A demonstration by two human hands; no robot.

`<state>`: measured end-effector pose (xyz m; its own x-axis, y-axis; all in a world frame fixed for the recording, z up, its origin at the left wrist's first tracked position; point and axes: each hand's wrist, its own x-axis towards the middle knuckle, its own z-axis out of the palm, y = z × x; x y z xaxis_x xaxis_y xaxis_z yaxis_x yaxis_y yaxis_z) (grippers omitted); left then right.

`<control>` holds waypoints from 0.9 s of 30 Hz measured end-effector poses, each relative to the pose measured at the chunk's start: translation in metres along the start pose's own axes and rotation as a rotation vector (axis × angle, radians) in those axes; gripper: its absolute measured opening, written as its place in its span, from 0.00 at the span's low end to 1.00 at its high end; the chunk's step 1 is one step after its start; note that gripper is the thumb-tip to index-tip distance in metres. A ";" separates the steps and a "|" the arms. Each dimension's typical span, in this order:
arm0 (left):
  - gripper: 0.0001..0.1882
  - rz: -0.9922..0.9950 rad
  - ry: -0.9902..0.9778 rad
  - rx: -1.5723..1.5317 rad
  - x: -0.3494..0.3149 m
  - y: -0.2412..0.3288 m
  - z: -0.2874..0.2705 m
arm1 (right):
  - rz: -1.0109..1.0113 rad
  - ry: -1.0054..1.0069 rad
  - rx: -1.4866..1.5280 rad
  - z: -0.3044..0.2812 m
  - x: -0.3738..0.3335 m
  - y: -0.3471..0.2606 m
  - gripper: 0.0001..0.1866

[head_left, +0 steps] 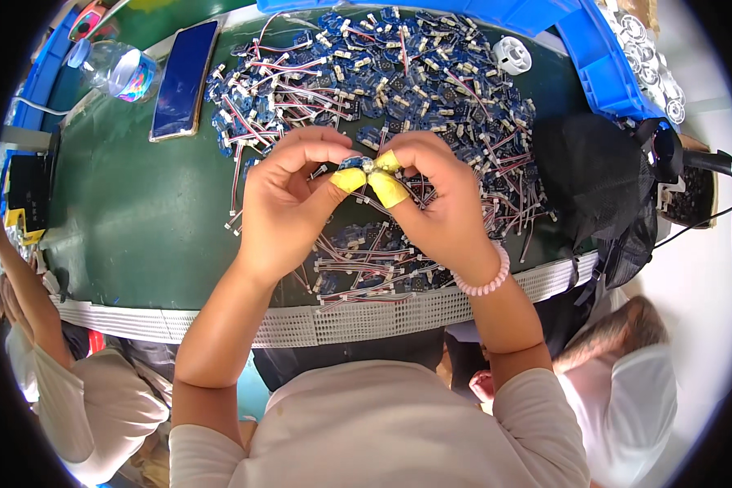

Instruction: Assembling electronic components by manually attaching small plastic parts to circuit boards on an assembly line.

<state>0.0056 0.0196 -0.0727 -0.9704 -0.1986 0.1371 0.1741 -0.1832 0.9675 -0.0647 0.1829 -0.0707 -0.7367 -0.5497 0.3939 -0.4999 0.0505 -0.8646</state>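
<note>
Both my hands meet over the middle of the green table, fingertips pinched together. Between the left thumb and fingers, my left hand (289,199) grips a small blue circuit board (351,163). My right hand (439,191), with yellow tape on thumb and forefinger, is closed at the board's right end on a small pale part, perhaps a connector; the fingers hide most of it. Yellow tape also covers the left thumb tip. Behind and around my hands lies a wide pile of blue circuit boards (415,73), and a smaller group of cables with white plugs (358,264) lies nearer me.
A phone (185,81) and a plastic bottle (122,71) lie at the far left of the green table (122,220). A white round part (512,55) sits by the pile. Blue bins (614,69) and a black bag (594,171) stand right. People sit on both sides.
</note>
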 end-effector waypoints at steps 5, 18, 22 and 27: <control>0.11 -0.138 -0.038 0.007 -0.002 0.010 -0.002 | -0.058 -0.020 -0.083 -0.003 0.000 -0.002 0.11; 0.09 -0.077 -0.071 -0.099 -0.003 0.016 -0.002 | -0.063 -0.117 0.119 -0.011 0.011 0.002 0.07; 0.10 0.051 0.022 0.011 0.006 0.027 -0.005 | -0.048 -0.036 -0.090 -0.008 0.018 -0.011 0.11; 0.17 0.233 0.390 0.461 0.045 0.030 -0.048 | -0.075 -0.082 -0.608 -0.013 -0.002 -0.017 0.13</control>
<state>-0.0251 -0.0415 -0.0479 -0.7691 -0.5341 0.3512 0.1990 0.3221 0.9256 -0.0603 0.1942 -0.0524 -0.6646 -0.6308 0.4005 -0.7365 0.4624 -0.4938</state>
